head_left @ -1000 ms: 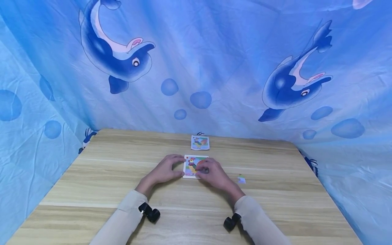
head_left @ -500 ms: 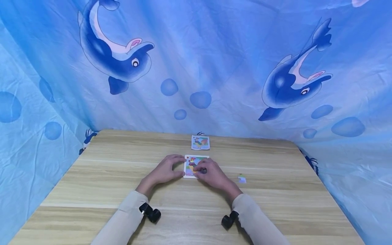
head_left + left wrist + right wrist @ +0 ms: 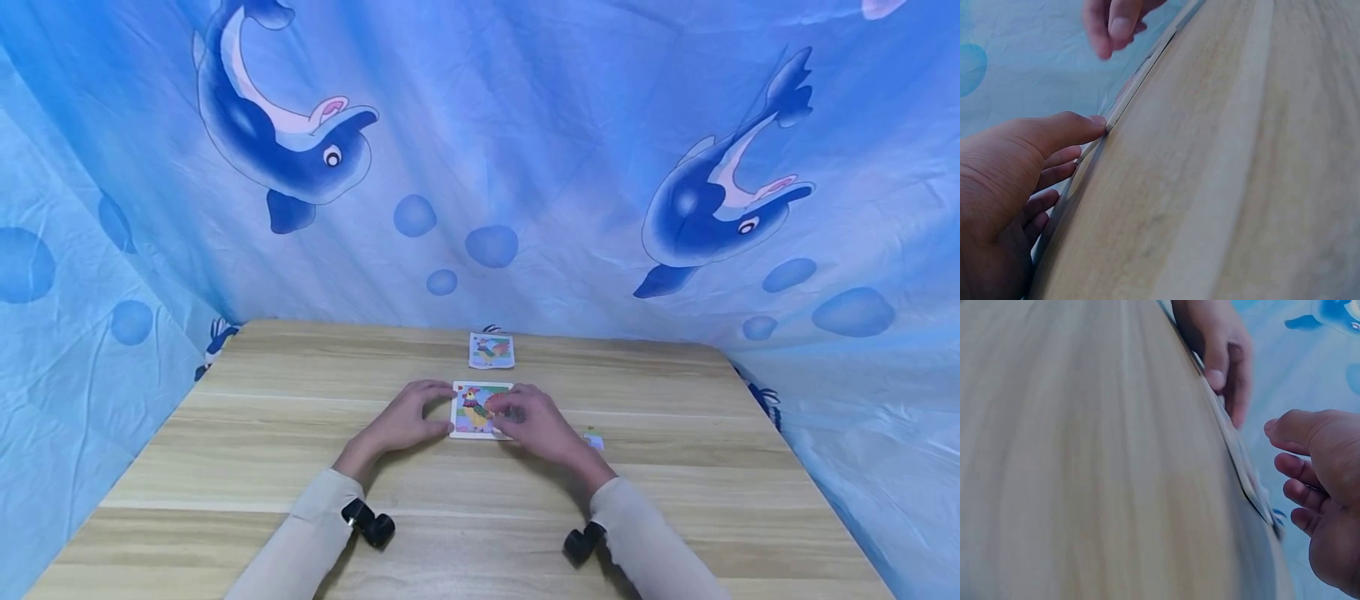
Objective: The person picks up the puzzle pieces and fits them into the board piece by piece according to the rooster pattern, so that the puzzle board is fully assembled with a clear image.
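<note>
A small square jigsaw puzzle [image 3: 473, 413] with a rooster picture and a white border lies flat on the wooden table [image 3: 300, 467]. At its left edge rests my left hand [image 3: 406, 417], thumb near the front corner and forefinger near the back one; the thumb touches the rim in the left wrist view. My right hand [image 3: 538, 423] hovers over the puzzle's right part and hides some of it. Its fingers [image 3: 1300, 472] are loosely bent, raised off the board in the right wrist view, with nothing seen between them.
Behind the puzzle lies a paper card [image 3: 492, 351] with the same rooster picture. Loose puzzle pieces [image 3: 593, 441] lie right of the right hand, partly covered by its wrist. A blue dolphin-print cloth [image 3: 525, 150] hangs behind the table.
My right hand has drawn back to the right, its thumb and fingertips parting, and more of the rooster shows. The left hand stays at the left edge.
</note>
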### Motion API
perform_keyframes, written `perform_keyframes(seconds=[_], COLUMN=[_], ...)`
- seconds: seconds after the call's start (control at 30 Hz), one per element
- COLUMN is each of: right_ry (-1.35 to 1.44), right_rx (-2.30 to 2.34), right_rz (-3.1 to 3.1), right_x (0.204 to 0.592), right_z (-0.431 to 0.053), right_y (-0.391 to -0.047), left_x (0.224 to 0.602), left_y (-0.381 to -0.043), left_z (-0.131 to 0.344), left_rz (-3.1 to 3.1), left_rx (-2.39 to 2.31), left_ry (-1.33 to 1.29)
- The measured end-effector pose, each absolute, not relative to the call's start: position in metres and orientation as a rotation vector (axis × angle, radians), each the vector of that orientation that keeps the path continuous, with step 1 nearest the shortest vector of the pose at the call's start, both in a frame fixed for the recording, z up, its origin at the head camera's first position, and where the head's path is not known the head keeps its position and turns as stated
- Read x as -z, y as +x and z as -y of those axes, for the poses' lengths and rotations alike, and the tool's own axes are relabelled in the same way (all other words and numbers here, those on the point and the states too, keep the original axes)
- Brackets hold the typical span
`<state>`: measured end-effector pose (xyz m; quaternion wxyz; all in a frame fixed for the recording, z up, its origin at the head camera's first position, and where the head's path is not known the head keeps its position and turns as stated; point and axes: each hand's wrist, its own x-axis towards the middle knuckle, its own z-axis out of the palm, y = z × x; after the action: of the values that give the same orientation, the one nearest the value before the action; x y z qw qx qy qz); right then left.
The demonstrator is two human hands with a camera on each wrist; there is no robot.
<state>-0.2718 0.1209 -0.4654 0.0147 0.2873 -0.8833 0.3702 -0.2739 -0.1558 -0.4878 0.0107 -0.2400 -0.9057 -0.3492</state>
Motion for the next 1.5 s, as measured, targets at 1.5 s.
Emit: perform_keyframes(seconds=[1.5], right_ry=[0.549], right_rx=[-1.043], right_rz=[2.822], right_x=[0.498], right_z=[-0.279], right_y=[-0.250], left_x=[0.489], left_y=[-0.273], left_z=[0.155], left_rz=[2.849], left_rx=[1.099], left_ry=[-0.710])
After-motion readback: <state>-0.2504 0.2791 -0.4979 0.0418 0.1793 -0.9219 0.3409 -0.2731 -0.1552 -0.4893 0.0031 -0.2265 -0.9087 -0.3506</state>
